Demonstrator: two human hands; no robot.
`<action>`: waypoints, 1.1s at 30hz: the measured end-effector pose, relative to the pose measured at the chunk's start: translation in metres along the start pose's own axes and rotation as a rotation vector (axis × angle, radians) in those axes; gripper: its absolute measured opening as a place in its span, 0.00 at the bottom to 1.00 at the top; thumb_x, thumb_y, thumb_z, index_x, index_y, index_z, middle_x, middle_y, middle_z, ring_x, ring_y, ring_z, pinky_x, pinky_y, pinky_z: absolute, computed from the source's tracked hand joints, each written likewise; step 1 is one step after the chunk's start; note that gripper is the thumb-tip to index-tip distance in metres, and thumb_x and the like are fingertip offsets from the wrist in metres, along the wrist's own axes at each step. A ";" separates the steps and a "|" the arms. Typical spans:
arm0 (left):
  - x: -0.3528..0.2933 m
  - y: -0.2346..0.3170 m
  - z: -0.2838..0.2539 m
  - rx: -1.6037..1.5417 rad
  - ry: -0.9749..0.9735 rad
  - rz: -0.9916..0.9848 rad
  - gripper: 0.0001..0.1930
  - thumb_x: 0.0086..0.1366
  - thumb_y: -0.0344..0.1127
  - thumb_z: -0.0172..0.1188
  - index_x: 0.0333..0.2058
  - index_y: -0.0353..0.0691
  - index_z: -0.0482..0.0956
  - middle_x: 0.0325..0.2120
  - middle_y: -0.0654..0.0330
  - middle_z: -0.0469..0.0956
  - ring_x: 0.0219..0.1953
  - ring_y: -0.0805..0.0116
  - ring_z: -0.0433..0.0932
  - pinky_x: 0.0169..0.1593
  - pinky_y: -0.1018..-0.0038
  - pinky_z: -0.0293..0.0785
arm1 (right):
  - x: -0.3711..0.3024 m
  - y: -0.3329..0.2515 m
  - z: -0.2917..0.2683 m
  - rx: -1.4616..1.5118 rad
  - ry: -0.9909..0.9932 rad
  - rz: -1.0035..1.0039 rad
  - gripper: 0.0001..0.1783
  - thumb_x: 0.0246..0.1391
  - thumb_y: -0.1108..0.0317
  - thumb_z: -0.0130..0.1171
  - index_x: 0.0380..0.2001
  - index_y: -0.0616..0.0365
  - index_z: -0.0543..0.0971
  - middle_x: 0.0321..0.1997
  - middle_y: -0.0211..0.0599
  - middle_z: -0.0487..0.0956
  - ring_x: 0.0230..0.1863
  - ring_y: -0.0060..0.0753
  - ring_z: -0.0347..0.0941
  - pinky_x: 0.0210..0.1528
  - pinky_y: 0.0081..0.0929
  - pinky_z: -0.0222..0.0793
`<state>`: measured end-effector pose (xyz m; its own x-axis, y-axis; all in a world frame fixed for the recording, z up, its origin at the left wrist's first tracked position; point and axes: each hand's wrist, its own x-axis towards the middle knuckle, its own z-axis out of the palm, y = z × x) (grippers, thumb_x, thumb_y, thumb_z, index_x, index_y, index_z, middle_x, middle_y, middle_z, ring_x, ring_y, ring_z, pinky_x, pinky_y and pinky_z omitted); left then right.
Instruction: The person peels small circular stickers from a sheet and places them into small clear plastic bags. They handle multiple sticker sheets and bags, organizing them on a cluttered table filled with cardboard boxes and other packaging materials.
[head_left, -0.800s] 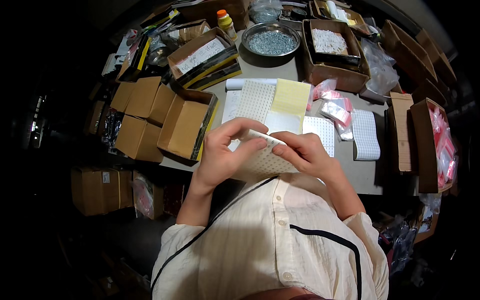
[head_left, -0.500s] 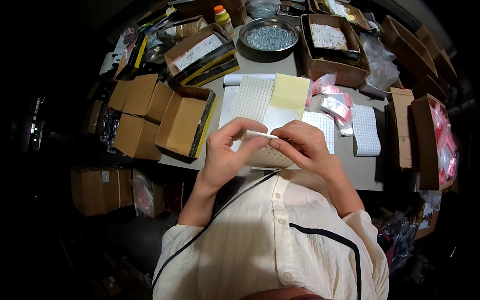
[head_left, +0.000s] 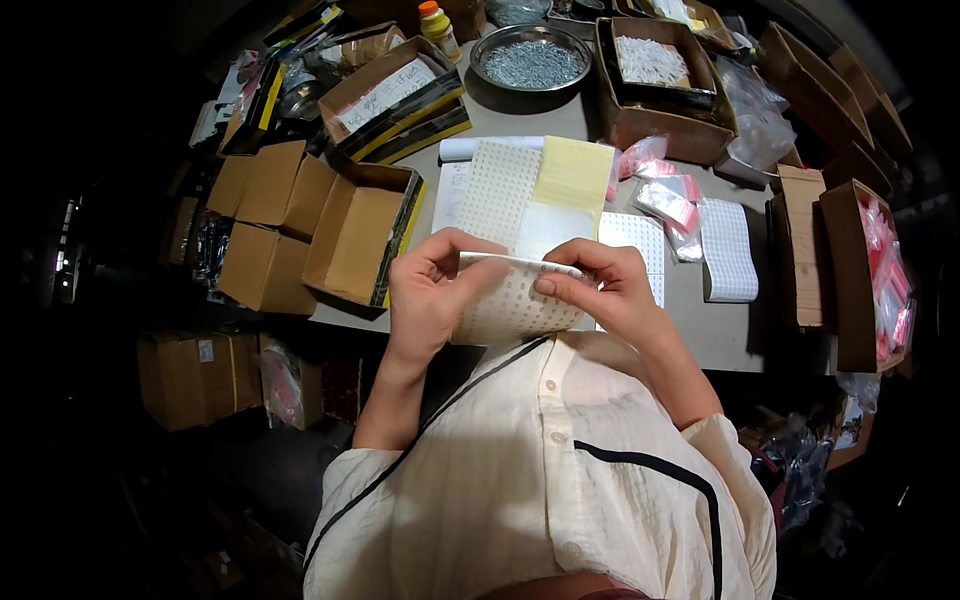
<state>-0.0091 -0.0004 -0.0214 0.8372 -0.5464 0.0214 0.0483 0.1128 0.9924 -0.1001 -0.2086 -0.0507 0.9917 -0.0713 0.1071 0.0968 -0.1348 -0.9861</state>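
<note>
Head view, dotted sheet (head_left: 512, 300) pinched between both hands, left (head_left: 430, 295), right (head_left: 605, 290)

Cream buttoned shirt (head_left: 560, 470) — dark piping

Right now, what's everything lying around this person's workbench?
dotted sheet: one, white, held in both hands over the table edge
dotted sheets: several, white, flat mid-table
yellow sheet: one, on those sheets
metal bowl: one, silver, far side, full of small metal parts
cardboard boxes: many, brown, left and right
small bags: several, pink and clear, right of centre
bottle: one, orange cap, far edge
left hand: gripping the sheet's left end
right hand: fingers pinching its right end
</note>
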 end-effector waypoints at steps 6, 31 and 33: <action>0.000 -0.007 -0.010 -0.037 0.046 0.002 0.07 0.61 0.22 0.69 0.38 0.29 0.83 0.31 0.60 0.84 0.31 0.79 0.80 0.39 0.83 0.75 | -0.002 0.001 0.001 0.399 0.096 0.130 0.06 0.54 0.71 0.71 0.33 0.62 0.86 0.30 0.27 0.84 0.34 0.15 0.76 0.38 0.18 0.70; 0.028 -0.030 0.025 -0.099 -0.005 0.176 0.13 0.76 0.29 0.52 0.54 0.29 0.75 0.43 0.57 0.83 0.44 0.77 0.80 0.49 0.79 0.76 | 0.011 0.005 0.014 -0.587 0.220 -0.623 0.27 0.45 0.78 0.65 0.54 0.62 0.79 0.46 0.43 0.82 0.44 0.45 0.75 0.51 0.39 0.68; 0.029 -0.032 0.017 -0.135 -0.003 0.136 0.13 0.76 0.29 0.51 0.53 0.29 0.76 0.43 0.57 0.83 0.44 0.77 0.80 0.49 0.79 0.76 | 0.005 -0.009 0.001 -0.581 0.258 -0.581 0.23 0.43 0.85 0.63 0.46 0.61 0.84 0.47 0.44 0.82 0.45 0.43 0.76 0.51 0.34 0.70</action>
<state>0.0041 -0.0342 -0.0508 0.8395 -0.5208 0.1549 0.0077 0.2964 0.9550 -0.0960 -0.2067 -0.0410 0.7411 -0.0469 0.6698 0.4545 -0.6992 -0.5518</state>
